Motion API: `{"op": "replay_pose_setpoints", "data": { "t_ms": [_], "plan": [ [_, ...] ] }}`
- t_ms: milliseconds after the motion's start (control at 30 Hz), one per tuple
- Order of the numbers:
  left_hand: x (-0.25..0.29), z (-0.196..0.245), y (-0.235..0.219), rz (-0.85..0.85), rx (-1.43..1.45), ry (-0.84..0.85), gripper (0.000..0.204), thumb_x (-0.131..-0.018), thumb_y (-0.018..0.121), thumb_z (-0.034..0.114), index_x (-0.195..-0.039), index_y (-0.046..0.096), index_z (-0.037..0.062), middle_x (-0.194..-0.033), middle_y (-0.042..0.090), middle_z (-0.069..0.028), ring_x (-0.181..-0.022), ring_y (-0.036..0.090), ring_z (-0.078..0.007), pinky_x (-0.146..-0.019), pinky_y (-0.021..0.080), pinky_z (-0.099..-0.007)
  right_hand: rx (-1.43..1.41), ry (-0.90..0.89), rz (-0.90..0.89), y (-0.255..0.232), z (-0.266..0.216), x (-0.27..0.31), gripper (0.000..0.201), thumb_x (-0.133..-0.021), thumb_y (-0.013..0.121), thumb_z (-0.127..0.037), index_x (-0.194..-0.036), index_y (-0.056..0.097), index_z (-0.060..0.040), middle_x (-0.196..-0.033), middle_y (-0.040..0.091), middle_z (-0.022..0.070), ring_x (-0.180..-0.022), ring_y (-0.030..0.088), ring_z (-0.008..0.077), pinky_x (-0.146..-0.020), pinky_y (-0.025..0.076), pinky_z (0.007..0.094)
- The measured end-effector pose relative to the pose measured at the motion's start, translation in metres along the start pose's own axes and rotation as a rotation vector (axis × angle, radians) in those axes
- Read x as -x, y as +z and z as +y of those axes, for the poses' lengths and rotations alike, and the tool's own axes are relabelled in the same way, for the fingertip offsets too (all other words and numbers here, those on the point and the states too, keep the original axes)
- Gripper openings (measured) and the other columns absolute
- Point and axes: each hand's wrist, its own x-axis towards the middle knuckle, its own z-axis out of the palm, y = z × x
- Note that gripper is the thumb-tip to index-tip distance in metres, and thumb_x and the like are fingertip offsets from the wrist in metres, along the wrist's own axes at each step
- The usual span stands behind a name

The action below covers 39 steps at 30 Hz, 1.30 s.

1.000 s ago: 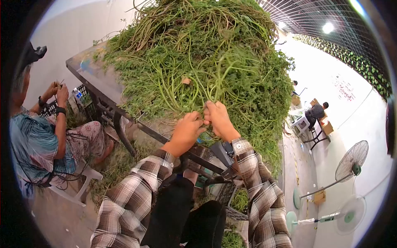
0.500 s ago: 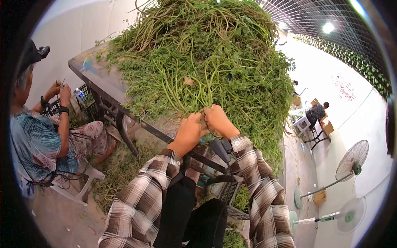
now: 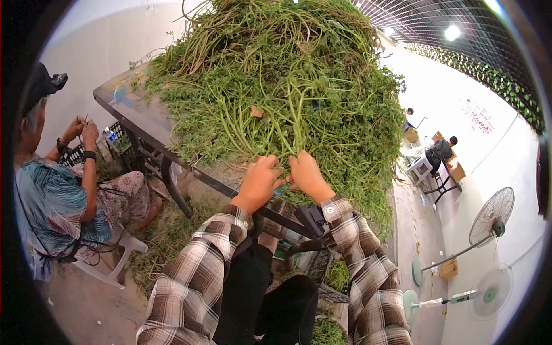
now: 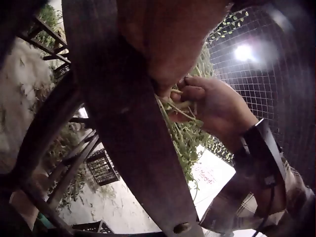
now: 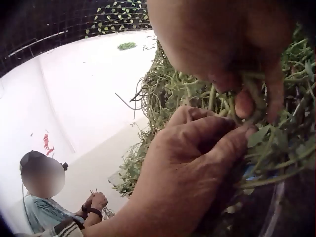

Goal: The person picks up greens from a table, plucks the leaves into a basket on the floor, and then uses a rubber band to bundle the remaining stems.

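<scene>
Green leafy stems [image 3: 293, 115] lie heaped at the near side of the table, their lower ends between the two hands. The left hand [image 3: 260, 183] pinches stem ends between thumb and fingers; in the right wrist view this hand [image 5: 177, 158] has its fingertips close to the other's. The right hand [image 3: 309, 177] has its fingers curled round stems just to the right. From the left wrist, the right hand [image 4: 215, 101] shows a thin stem across its bent fingers. A brown leaf [image 3: 256, 112] lies on the greens above the hands.
Beyond rises a tall heap of greens [image 3: 276, 34]. The table's dark edge [image 3: 215, 183] runs under the wrists. A seated person [image 3: 57, 190] works at the left. Crates [image 3: 318, 267] stand below; fans [image 3: 491, 215] stand at the right.
The hands came closer together, then parted slightly, the right one shifting right and down. Upright stems above them have shifted. The view has tilted slightly.
</scene>
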Motion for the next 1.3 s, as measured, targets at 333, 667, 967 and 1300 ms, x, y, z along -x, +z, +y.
{"op": "replay_pose_setpoints", "data": {
  "t_ms": [333, 667, 967, 1300],
  "plan": [
    [-0.002, -0.002, 0.004, 0.095, 0.046, 0.067, 0.022, -0.071, 0.067, 0.016, -0.089, 0.067, 0.0031, -0.091, 0.052, -0.0095, -0.085, 0.049, -0.0292, -0.071, 0.041, -0.0398, 0.580, -0.216, -0.031, -0.001, -0.003, -0.002, 0.020, -0.077, 0.058, -0.014, -0.085, 0.059, 0.0046, -0.080, 0.054, 0.0185, -0.072, 0.058, 0.0307, -0.061, 0.050, 0.0380],
    [-0.005, -0.013, 0.011, 0.084, 0.012, -0.056, 0.021, -0.072, 0.066, 0.019, -0.084, 0.065, 0.0009, -0.098, 0.054, -0.0094, -0.094, 0.049, -0.0291, -0.076, 0.040, -0.0429, -0.039, -0.033, -0.147, -0.057, -0.058, 0.056, 0.016, -0.085, 0.048, -0.015, -0.079, 0.052, -0.0008, -0.055, 0.040, -0.0011, -0.045, 0.040, 0.0107, -0.041, 0.034, 0.0273],
    [-0.003, -0.004, 0.003, 0.026, 0.035, -0.056, 0.019, -0.078, 0.065, 0.013, -0.086, 0.065, -0.0030, -0.103, 0.053, -0.0145, -0.097, 0.048, -0.0324, -0.082, 0.040, -0.0431, -0.465, -0.085, 0.103, -0.157, -0.049, 0.109, 0.018, -0.092, 0.047, -0.019, -0.082, 0.048, -0.0036, -0.051, 0.029, -0.0062, -0.041, 0.024, 0.0039, -0.038, 0.020, 0.0205],
    [0.018, 0.037, -0.019, 0.149, 0.236, -0.032, 0.020, -0.078, 0.057, -0.001, -0.098, 0.061, -0.0028, -0.118, 0.047, -0.0130, -0.098, 0.051, -0.0287, -0.078, 0.045, -0.0350, -0.395, -0.127, 0.156, -0.188, -0.053, 0.193, 0.020, -0.092, 0.047, -0.021, -0.084, 0.046, -0.0031, -0.051, 0.035, -0.0039, -0.042, 0.031, 0.0059, -0.039, 0.024, 0.0222]
  ]
}}
